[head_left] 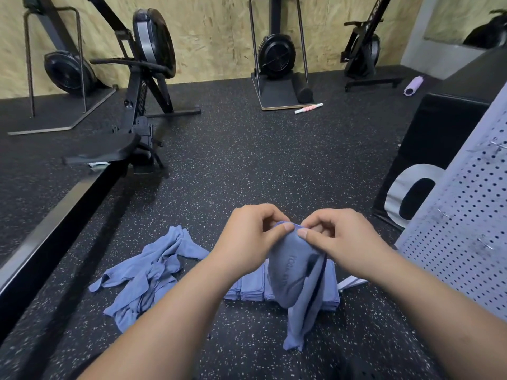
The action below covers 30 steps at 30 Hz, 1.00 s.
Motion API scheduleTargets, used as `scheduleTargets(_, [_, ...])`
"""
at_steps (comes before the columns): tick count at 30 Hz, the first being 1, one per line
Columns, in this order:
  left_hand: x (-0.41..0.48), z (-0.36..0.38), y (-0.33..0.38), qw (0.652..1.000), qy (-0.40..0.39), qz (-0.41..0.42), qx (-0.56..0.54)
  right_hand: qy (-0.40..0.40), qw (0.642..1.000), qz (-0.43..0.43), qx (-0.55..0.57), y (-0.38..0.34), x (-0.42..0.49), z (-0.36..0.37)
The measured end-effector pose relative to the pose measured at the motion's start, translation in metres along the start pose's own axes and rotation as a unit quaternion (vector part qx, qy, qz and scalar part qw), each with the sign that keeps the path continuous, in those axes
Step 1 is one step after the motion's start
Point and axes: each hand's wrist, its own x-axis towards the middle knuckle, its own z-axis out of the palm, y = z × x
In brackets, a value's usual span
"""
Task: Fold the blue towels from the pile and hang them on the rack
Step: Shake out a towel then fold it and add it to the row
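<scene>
1. Pinching of one blue towel (297, 278) at its top edge is done by the left hand (248, 235) and the right hand (336, 238), thumbs pressed to curled fingers, close together. The cloth hangs at 6 o'clock.
2. The hands are best slid apart along the hem until both corners are held, so the fold starts square.
3. The crumpled pile (148, 272) is seen at 8 o'clock, the folded stack (251, 286) just behind the towel, and the pegboard rack (466, 229) at 3 o'clock.
</scene>
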Motion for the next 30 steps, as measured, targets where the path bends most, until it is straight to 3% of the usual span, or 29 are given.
scheduleTargets(8, [0.010, -0.036, -0.016, 0.987, 0.137, -0.060, 0.055, -0.075, 0.996, 0.052, 0.012, 0.008, 0.000, -0.039])
scheduleTargets(13, [0.013, -0.064, -0.031, 0.964, 0.220, -0.114, 0.094, -0.046, 0.982, 0.066, -0.172, 0.025, -0.002, -0.062])
scheduleTargets(18, [0.009, -0.048, -0.025, 0.982, 0.127, -0.087, 0.111, -0.022, 0.984, 0.020, -0.177, 0.016, -0.006, -0.050])
scheduleTargets(23, [-0.001, -0.005, 0.000, 0.998, -0.063, 0.019, -0.006, -0.028, 0.994, -0.048, -0.092, -0.007, -0.006, -0.025])
scheduleTargets(30, [-0.003, 0.015, 0.005, 0.998, -0.055, 0.036, -0.022, -0.023, 0.998, -0.047, -0.039, -0.009, -0.003, -0.016])
